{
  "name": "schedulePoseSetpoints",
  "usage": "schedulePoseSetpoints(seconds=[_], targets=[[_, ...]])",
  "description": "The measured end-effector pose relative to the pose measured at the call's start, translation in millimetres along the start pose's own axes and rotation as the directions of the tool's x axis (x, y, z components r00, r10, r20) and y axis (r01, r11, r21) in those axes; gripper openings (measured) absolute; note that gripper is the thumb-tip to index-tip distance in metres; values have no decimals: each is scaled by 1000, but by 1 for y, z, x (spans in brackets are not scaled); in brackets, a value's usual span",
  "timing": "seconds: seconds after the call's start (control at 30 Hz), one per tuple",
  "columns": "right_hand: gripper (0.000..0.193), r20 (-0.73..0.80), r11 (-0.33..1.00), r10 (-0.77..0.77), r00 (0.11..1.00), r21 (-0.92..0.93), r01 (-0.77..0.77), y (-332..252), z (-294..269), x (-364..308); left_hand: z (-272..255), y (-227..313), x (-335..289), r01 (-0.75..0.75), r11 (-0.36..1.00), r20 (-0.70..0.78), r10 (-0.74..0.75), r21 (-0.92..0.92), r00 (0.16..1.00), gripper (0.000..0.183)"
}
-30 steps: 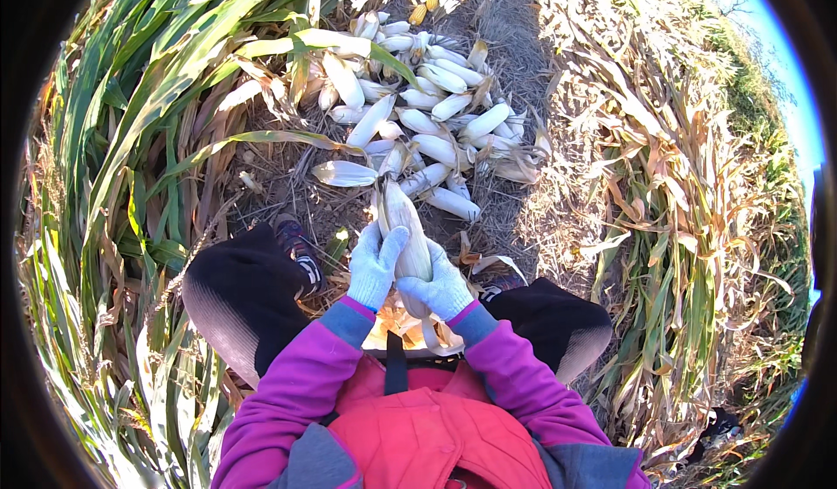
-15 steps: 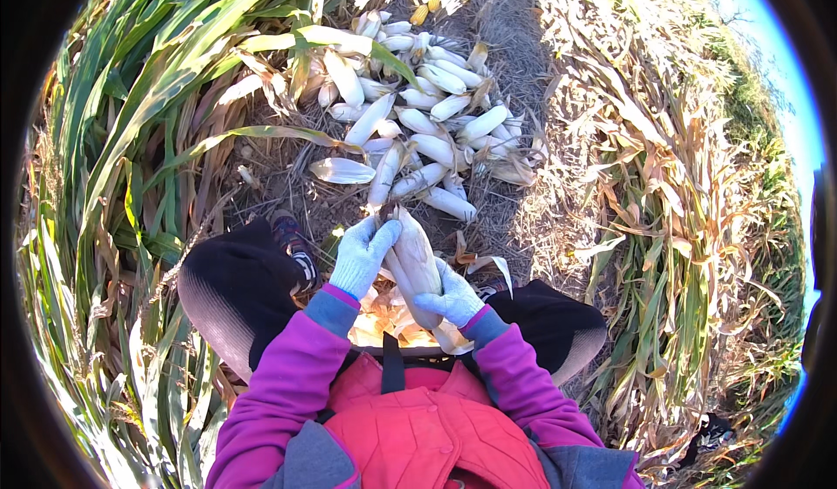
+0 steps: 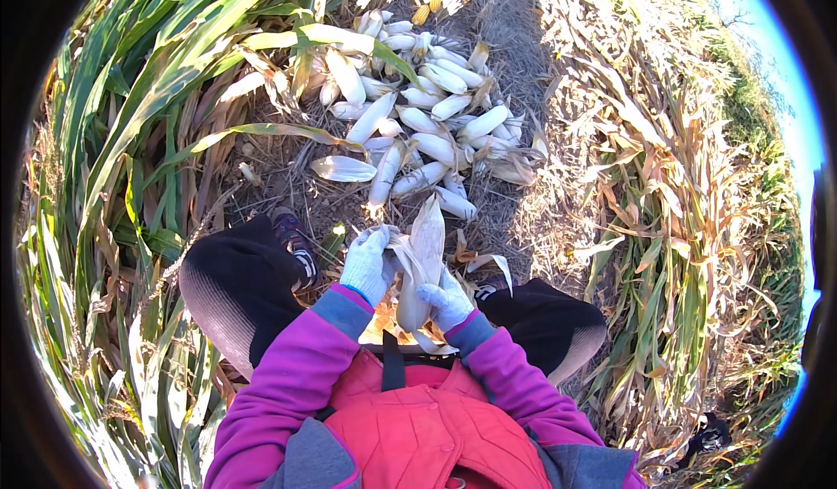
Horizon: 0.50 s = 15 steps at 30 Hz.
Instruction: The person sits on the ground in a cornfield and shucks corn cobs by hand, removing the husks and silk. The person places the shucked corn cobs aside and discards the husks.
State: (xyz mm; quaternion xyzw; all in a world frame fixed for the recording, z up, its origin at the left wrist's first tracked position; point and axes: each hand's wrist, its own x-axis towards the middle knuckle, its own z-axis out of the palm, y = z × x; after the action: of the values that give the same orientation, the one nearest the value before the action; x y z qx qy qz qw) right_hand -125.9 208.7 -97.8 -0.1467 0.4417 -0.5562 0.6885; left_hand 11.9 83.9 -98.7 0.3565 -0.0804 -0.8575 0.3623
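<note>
The corn ear sits upright between both hands, just in front of the person's chest and above the bare soil between the knees. Its pale, papery husk is partly peeled and flares to a point at the top.

The left hand, in a white knitted glove, is clenched around the loosened husk on the ear's left side. The right hand, gloved the same, grasps the lower part of the ear from the right.

Beyond the hands lies a pile of husked ears, cream-white, smooth and tapered, stacked loosely on dry soil and straw. One separate ear lies just left of the pile. A few yellow kernelled pieces lie at the pile's far edge.

Green, long-bladed corn plants lean in from the left; one leaf arches over the pile. Dry, brown, brittle stalks fill the right side. Nothing stands between the hands and the pile.

The sleeves are purple fabric; the vest is red and quilted.
</note>
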Motion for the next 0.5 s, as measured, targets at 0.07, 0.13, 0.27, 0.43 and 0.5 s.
schedulePoseSetpoints(seconds=[0.07,0.13,0.27,0.43,0.5], targets=[[75,56,989,-30,998,145,21,9,-10,11,-3,-2,0,34,999,94,-30,-38,995,18],[70,21,938,62,998,342,-65,10,-16,25,17,-1,-11,22,997,44,-19,-71,999,15],[65,-49,879,106,993,471,-71,8,-28,44,20,1,-21,27,1000,213,-28,6,977,10],[58,-470,875,-92,878,382,296,-44,-65,46,-2,27,-12,-153,885,68,137,440,988,20],[60,-551,793,-115,826,450,410,-74,-73,38,-15,34,-10,-61,757,-7,86,650,996,26]])
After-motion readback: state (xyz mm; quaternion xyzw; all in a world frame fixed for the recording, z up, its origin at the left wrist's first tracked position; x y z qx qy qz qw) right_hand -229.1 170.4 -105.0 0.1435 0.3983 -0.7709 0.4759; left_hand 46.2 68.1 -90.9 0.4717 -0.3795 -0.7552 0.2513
